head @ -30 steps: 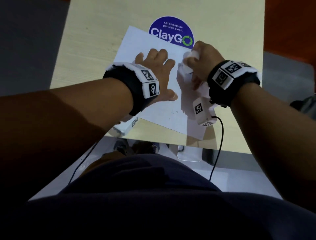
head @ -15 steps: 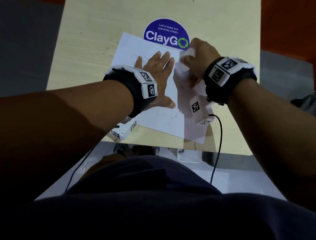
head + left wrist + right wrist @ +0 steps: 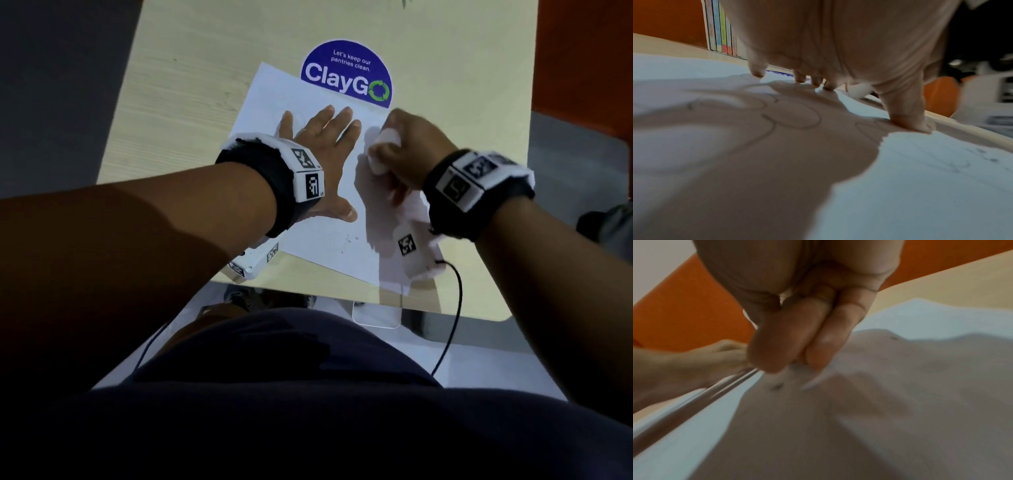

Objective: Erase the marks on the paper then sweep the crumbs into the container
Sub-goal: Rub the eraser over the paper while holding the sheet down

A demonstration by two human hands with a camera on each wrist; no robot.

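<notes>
Paper (image 3: pixel 308 102) lies flat at centre frame in head view, on the table (image 3: pixel 191 85), its top edge over the lower rim of the blue ClayGo sticker (image 3: pixel 346 73). L hand (image 3: pixel 322 144) is spread flat on the sheet just left of centre, fingers straight & splayed, thumb out toward lower right; L wrist view shows fingertips (image 3: pixel 757 71) and thumb pressing down, holding nothing. R hand (image 3: pixel 407 150), right of centre, is curled tight round a white eraser (image 3: pixel 385 137), fingers and thumb wrapped on it, its end down at the sheet; R wrist view is too blurred to show the contact. Faint pencil loops (image 3: pixel 793 116) remain under the L palm, and dark scribbles or crumbs (image 3: pixel 349 238) sit near the sheet's lower edge; can't tell which. Container (image 3: pixel 376 313), clear, sits below the table edge at lower centre. Judgement: sheet is thin, light, slides & buckles easily, so pin it w/ a flat palm close beside the rubbed spot, not by pinching an edge, which would crease it. Eraser prob. firm w/ some give; grip low near the working end. Crumbs are v. light, so sweep gently toward the lower edge.
</notes>
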